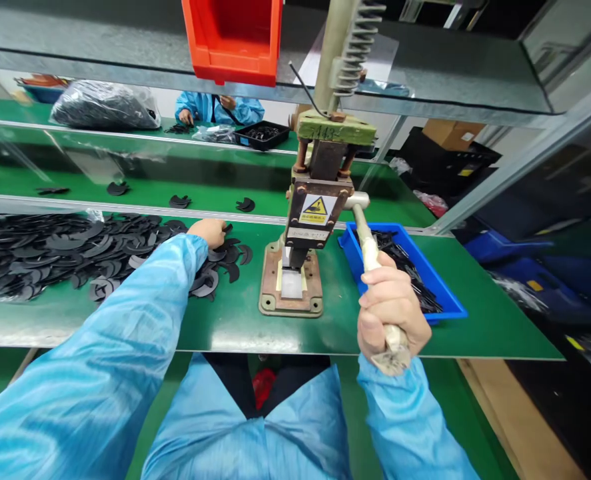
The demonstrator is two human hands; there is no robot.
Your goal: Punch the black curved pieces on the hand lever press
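Lever (370, 250) of press (305, 220) clasped in right hand (388, 310), grip wrapped tight. Left hand (208, 231) rests on black parts (75, 250); its grip cannot be told.

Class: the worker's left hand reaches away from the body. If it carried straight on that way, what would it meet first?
Most likely the loose black crescent parts lying just beyond the left hand on the green bench; depth is hard to judge.

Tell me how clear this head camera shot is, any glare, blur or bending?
Head view: bright, even light; wide-lens bending curves the green bench edge; soft sheen on the blue sleeves; the right hand on the press lever is sharp; the far co-worker is small and soft.
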